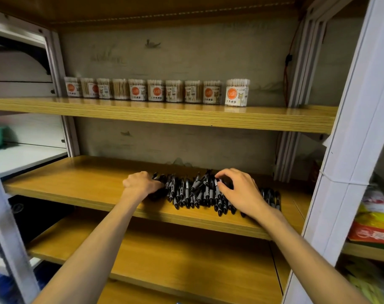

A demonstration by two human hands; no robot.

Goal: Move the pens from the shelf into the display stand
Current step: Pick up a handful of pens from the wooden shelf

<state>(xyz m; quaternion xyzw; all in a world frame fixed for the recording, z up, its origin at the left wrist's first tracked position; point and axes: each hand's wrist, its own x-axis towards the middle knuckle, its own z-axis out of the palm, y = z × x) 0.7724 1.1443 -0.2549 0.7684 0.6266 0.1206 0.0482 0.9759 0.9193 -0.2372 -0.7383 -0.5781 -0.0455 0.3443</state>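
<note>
Head view looks down on a heap of black pens [200, 194] lying on the middle wooden shelf [81, 183], spread between and under both hands. The left hand [143, 183] sits at the heap's left edge, fingers curled into the pens there, its grip closed round several of them. The right hand [239, 189] hovers arched over the heap's right part, fingertips bent down and touching the pens, the grip narrow, pinching at one pen top. Both forearms reach up from below. The pens are slim, dark, with grey label bands. The shelf is glossy yellow wood grain. Above, a row of clear cotton swab tubs [156, 91] stands on the upper shelf [274, 119].
</note>
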